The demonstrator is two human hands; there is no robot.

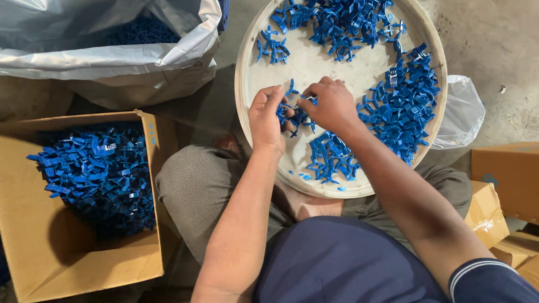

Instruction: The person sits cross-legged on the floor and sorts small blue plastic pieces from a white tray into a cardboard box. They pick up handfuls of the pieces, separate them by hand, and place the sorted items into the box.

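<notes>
A round white tray [314,62] lies on the floor in front of my crossed legs, strewn with several small blue plastic clips [404,101]. My left hand [265,119] and my right hand [331,105] meet over the tray's near middle. Both have fingers closed around a small bunch of blue clips [296,114] between them. More clips lie in a heap just below my right wrist [328,157] and along the tray's far and right sides.
A cardboard box [45,247] at my left holds a pile of the same blue clips [98,174]. A silvery plastic bag [112,56] with more clips stands at the upper left. Cardboard boxes [505,168] and a clear bag [460,112] sit at the right.
</notes>
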